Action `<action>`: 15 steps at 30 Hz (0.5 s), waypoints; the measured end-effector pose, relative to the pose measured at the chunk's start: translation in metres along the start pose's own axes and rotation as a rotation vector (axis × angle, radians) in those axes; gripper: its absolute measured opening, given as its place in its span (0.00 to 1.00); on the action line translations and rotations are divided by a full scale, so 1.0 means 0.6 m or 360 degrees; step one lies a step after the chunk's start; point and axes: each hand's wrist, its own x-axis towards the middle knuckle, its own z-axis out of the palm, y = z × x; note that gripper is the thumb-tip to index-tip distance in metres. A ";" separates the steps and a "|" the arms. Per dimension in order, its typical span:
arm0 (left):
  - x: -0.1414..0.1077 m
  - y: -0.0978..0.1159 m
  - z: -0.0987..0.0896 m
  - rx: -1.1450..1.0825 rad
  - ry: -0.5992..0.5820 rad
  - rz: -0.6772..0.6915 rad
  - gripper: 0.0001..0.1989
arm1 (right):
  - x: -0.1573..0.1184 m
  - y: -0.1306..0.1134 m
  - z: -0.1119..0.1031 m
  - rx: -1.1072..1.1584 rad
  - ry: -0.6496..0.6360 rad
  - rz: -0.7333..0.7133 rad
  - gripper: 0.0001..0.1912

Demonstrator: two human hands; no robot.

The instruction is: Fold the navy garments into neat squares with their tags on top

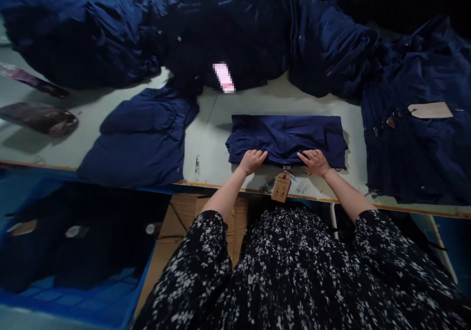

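The left hand point(252, 161) and right hand point(314, 162) lie on a folded navy garment point(287, 139), fingers flat and ungripping, a tag point(280, 187) between them.

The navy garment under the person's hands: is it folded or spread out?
Folded: the navy garment forms a flat, squared rectangle, with the left hand and right hand on its near edge.
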 end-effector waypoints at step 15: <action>0.041 -0.024 -0.095 -0.0112 0.0112 -0.0302 0.22 | 0.048 0.041 -0.130 -0.0049 -0.0195 0.0357 0.22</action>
